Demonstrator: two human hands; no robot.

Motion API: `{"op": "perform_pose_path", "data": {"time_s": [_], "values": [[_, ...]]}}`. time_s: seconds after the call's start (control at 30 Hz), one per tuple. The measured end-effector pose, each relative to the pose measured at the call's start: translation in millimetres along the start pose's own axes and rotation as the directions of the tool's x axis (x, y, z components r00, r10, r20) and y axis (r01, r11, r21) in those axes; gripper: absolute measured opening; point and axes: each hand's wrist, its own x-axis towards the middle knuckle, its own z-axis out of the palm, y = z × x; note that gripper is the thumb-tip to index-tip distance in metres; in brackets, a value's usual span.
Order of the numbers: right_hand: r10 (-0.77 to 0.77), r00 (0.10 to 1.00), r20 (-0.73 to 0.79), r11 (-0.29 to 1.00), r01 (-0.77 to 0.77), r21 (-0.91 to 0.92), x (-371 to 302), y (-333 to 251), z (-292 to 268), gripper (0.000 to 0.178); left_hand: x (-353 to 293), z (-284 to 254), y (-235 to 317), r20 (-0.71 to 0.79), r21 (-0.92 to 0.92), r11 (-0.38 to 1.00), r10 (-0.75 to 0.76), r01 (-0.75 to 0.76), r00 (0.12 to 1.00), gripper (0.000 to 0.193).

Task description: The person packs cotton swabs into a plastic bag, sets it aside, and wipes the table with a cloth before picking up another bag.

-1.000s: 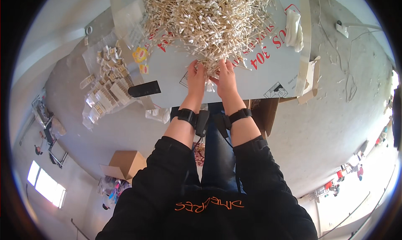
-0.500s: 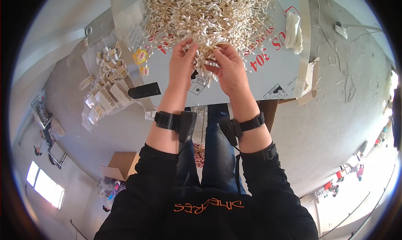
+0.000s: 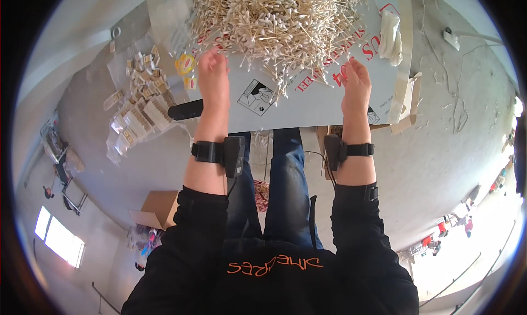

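A big heap of cotton swabs (image 3: 274, 18) with wooden sticks and white tips lies on the sheet-covered tabletop (image 3: 307, 112). My left hand (image 3: 213, 70) is at the near left edge of the heap, fingers loosely bent, somewhat blurred, with nothing visible in them. Off the heap's near right side, my right hand (image 3: 357, 80) has its fingers slightly curled and apart. A few swab tips show close to its fingertips; I see none held. Between the hands, a small tail of swabs points toward me.
Left of the table lie small packed boxes (image 3: 145, 112) on clear plastic. Yellow labels (image 3: 185, 65) and a black strip (image 3: 185, 110) are at the left edge. A white glove (image 3: 390, 37) rests at the right. An open carton (image 3: 159, 208) stands on the floor.
My hands were close together at the near edge of the heap, fingers among the swabs. They have parted, left hand leftward and right hand rightward.
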Motion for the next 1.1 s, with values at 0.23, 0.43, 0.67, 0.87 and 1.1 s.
{"op": "perform_pose_path", "data": {"time_s": [0.23,0.43,0.67,0.87,1.1], "values": [[-0.015,1.0,-0.014,0.796,0.003,-0.605,8.3,97.4,-19.9,0.031,-39.6,20.8,-107.5,0.167,0.086,0.908,-0.418,0.409,0.893,0.033],[0.274,0.951,0.142,0.924,-0.219,-0.314,-27.9,110.7,38.2,0.031,-58.4,71.5,-94.8,0.281,-0.099,0.88,-0.424,0.465,0.861,0.032],[0.371,0.861,0.347,0.927,-0.364,-0.089,-39.7,72.5,71.9,0.026,-41.1,70.5,-76.8,0.325,-0.012,0.913,-0.382,0.408,0.865,0.033],[0.214,0.859,0.465,0.949,-0.295,0.11,-46.5,15.5,73.1,0.023,-40.2,60.7,-15.0,0.431,-0.175,0.946,-0.177,0.274,0.885,0.024],[0.001,0.969,0.245,0.977,-0.053,0.206,-48.0,-6.0,49.4,0.02,-25.2,22.0,10.0,0.052,-0.233,0.97,0.08,-0.066,0.995,0.023]]}}
